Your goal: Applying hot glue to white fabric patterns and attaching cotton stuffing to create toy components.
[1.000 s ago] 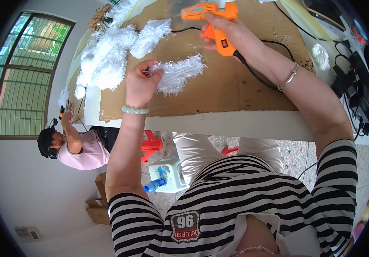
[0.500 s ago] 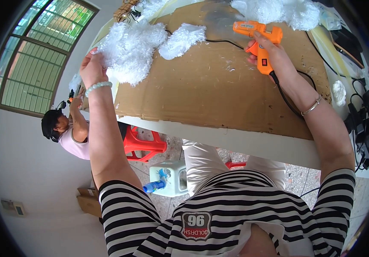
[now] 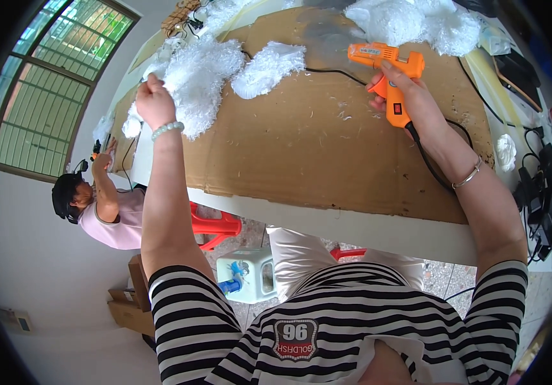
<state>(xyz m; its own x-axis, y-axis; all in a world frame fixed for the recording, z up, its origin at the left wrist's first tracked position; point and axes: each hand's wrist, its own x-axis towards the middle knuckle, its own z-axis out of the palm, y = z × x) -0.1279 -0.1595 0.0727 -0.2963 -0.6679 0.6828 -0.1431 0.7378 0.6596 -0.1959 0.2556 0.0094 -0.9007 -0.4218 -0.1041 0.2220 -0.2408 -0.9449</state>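
My right hand (image 3: 404, 93) is wrapped round an orange hot glue gun (image 3: 396, 106), held above the cardboard with its nozzle end pointing left. A black cord runs from the bottom of its handle. My left hand (image 3: 156, 104) has its fingers pinched together at the left edge of a white fluffy pile (image 3: 202, 80). Whatever lies between those fingertips, if anything, is too small to make out. To the right of the pile, a separate white fluffy piece with a smooth pleated edge (image 3: 268, 69) rests on the cardboard.
A brown cardboard sheet (image 3: 301, 154) covers most of the white table (image 3: 327, 221). More white fluff (image 3: 417, 25) lies at the far right, near black cords and adapters (image 3: 542, 199). Another person (image 3: 106, 212) works at the left. Below stand a red stool (image 3: 218, 226) and a pale stool (image 3: 260, 282).
My left hand has shifted right and slightly down, its fingers now pinched more upright beside the fluff. The glue gun stays in my right hand, a little lower in view. The whole view has shifted slightly.
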